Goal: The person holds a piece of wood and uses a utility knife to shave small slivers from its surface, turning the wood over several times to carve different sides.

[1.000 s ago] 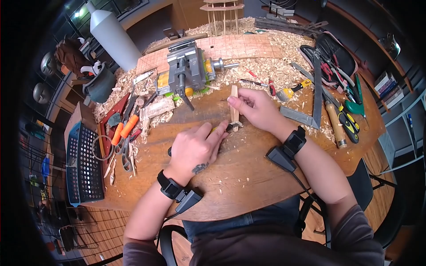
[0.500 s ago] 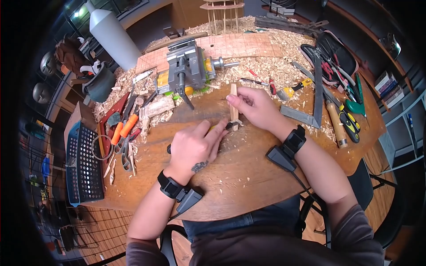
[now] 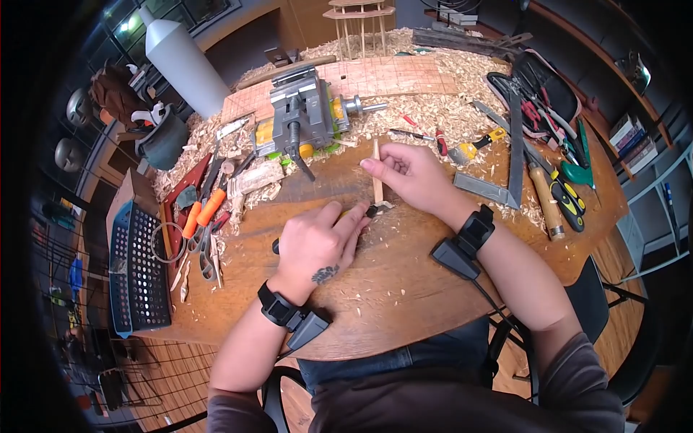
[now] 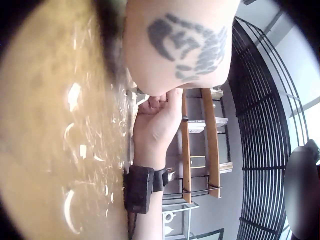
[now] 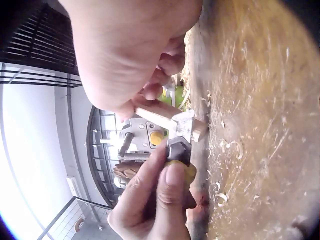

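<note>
My right hand (image 3: 413, 175) holds a slim, pale wooden stick (image 3: 377, 185) by its upper part, thumb and fingers pinching it. The stick stands steeply, its lower end close over the wooden table. To the left, my left hand (image 3: 314, 242) grips a knife (image 3: 372, 211) with a black-and-yellow handle. In the right wrist view, the left thumb and finger pinch the knife (image 5: 178, 150) near its black front, and its metal blade overlaps the lower end of the stick (image 5: 159, 118). Most of the handle is hidden in the left palm.
A grey vise (image 3: 297, 108) stands beyond the hands among wood shavings. At the left are a perforated basket (image 3: 144, 267) and orange-handled tools (image 3: 209, 208). A metal square (image 3: 485, 189), a wooden-handled tool (image 3: 546, 202) and yellow-black scissors (image 3: 568, 202) lie at the right.
The wooden stick has turned in my right hand and now shows a narrower side. The right hand has shifted slightly left; the left hand stays nearly in place with the knife.
</note>
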Available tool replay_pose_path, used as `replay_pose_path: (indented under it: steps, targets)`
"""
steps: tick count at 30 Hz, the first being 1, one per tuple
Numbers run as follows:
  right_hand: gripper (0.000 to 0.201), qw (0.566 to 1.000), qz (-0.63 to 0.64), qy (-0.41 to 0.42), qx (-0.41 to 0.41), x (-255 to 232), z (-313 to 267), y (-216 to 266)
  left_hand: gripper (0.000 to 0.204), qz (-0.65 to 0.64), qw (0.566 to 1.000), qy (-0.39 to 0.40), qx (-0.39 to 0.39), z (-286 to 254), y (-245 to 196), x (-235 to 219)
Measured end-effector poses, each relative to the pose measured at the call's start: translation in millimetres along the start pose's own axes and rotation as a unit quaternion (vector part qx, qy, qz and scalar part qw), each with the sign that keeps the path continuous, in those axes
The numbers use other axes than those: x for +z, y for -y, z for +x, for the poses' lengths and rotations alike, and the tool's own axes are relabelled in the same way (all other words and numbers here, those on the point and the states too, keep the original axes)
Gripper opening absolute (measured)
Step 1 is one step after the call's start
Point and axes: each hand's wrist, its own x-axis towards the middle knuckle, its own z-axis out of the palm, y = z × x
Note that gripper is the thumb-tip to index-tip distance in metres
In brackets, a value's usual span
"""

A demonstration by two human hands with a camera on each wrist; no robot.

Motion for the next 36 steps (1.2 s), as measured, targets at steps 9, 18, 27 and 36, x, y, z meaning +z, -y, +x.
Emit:
replay_pose_path:
  steps: [9,18,27,36]
  targets:
    - [0.041,0.999,-0.025,-0.023,-0.005,4,-2,7,0.032,0.022,0.999,-0.02,0.014,6,4,-3]
    - [0.043,0.999,-0.043,-0.015,-0.003,-1,-2,4,0.031,0.024,0.999,0.029,0.031,-2,0,-2]
    - [0.046,0.998,-0.058,0.003,-0.017,0,-2,3,0.032,0.0,1.0,-0.017,-0.005,7,4,-3]
    - [0.045,0.999,-0.035,-0.007,-0.004,-2,-3,4,0.031,-0.009,1.0,-0.002,0.018,0,2,0]
